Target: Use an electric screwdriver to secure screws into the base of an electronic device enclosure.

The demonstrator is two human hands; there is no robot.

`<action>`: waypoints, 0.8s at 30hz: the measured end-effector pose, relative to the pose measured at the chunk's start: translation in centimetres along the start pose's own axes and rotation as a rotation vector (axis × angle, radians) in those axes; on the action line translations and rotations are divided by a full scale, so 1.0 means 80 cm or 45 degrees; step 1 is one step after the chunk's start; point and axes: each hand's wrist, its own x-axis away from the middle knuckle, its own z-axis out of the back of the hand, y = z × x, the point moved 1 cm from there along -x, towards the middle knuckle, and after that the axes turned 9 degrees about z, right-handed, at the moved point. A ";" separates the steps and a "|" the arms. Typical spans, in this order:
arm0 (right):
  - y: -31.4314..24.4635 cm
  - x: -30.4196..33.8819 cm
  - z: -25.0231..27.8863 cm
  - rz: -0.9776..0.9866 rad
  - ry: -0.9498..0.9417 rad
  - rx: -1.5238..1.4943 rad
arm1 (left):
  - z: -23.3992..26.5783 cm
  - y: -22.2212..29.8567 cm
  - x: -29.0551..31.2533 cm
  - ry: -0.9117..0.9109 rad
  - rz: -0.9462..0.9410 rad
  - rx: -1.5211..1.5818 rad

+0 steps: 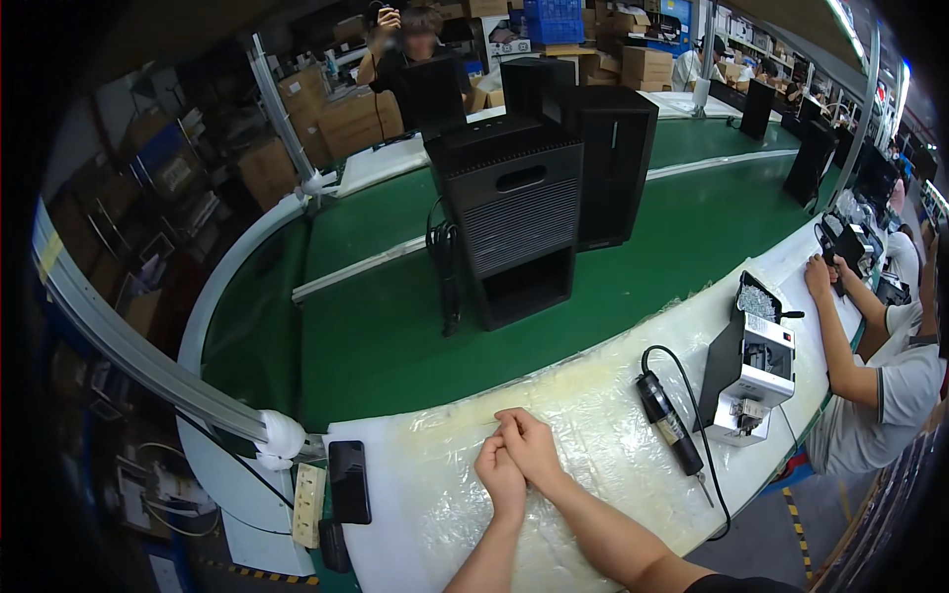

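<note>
Left hand (502, 479) and right hand (530, 450) clasped above film-covered worktop (593, 405), fingers curled, no object visible in grip. Power driver (670, 423) lies to right — untouched. Beyond it, white-and-black machine (756, 381). Farther, black tower unit (524, 212) upright on green belt (371, 346), looks assembled — work seems paused; remainder unclear.
</note>
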 end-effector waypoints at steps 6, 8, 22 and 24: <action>0.001 0.000 0.000 -0.015 0.001 -0.018 | 0.001 0.001 0.000 -0.006 -0.008 -0.059; 0.001 0.000 0.000 -0.016 0.001 -0.013 | 0.001 0.002 0.000 -0.003 0.001 -0.064; 0.001 0.000 0.000 -0.006 0.002 0.012 | -0.002 0.003 0.000 0.014 -0.030 -0.023; 0.000 0.000 0.000 -0.011 -0.003 0.009 | -0.002 0.002 0.000 0.010 -0.031 -0.023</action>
